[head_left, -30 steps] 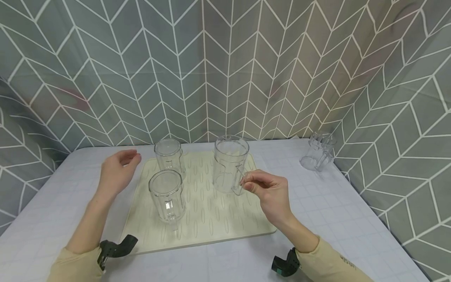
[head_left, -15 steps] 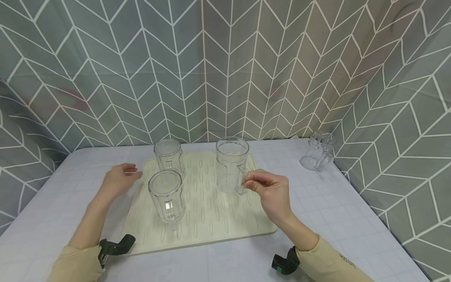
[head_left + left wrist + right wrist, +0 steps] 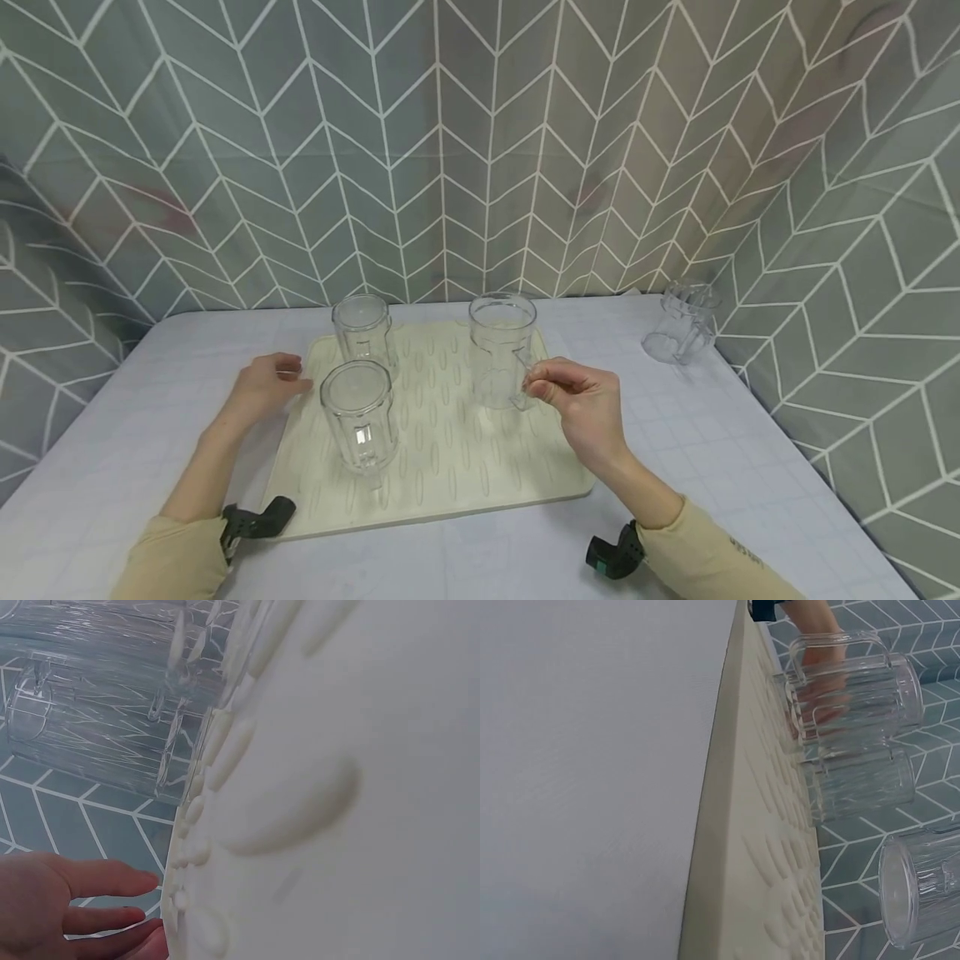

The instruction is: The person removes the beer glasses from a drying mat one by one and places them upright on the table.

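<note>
My right hand (image 3: 581, 404) pinches the handle of a clear mug (image 3: 501, 354) over the back right of a cream mat. In the right wrist view, the lower end of this mug (image 3: 900, 892) stands clear of the mat's surface. My left hand (image 3: 264, 387) is at the mat's left edge, thumb and fingers extended; in the left wrist view its fingertips (image 3: 142, 881) are right at that edge. Two more clear mugs, a front one (image 3: 360, 417) and a back one (image 3: 363, 333), stand on the left part of the mat (image 3: 450, 467).
Another clear mug (image 3: 681, 321) stands on the white tablecloth (image 3: 660, 433) at the far right, close to the side curtain (image 3: 847, 333). A patterned curtain (image 3: 480, 167) hangs behind the table. A black wrist camera (image 3: 258, 518) sits on each sleeve.
My left hand has come down and toward me to the mat's left edge. My right hand has moved slightly right with the mug. The other mugs stay in place.
</note>
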A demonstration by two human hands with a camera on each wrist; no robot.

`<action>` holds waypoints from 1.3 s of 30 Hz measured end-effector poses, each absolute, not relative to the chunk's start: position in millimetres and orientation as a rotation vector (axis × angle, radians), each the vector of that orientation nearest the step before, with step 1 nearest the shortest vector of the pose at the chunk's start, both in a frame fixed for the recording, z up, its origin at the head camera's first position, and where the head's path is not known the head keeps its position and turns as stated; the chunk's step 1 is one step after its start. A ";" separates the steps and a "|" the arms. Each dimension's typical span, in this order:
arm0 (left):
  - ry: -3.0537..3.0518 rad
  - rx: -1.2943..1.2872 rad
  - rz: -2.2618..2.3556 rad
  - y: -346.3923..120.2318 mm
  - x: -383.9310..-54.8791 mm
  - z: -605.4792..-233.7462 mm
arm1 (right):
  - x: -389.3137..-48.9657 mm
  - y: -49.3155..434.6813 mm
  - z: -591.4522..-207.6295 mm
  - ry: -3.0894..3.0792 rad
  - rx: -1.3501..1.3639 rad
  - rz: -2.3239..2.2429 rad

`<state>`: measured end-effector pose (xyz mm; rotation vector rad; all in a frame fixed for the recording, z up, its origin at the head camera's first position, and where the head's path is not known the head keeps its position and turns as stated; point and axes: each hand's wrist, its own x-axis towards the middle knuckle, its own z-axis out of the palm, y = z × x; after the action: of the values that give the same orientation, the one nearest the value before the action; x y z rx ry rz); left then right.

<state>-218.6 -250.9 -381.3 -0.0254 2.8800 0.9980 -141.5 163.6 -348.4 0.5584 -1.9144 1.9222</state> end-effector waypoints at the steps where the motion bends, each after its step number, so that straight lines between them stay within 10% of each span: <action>1: 2.880 -0.029 1.001 -250.4 -218.4 -381.3 | -141.9 164.0 -348.5 -1.917 0.560 1.924; 39: 2.948 0.036 1.023 -251.8 -217.7 -387.0 | -146.5 189.9 -358.5 -1.905 0.452 1.905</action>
<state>-217.7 -251.8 -387.0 0.0357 2.9484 1.0234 -146.5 189.9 -358.5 0.4516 -1.9049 1.9052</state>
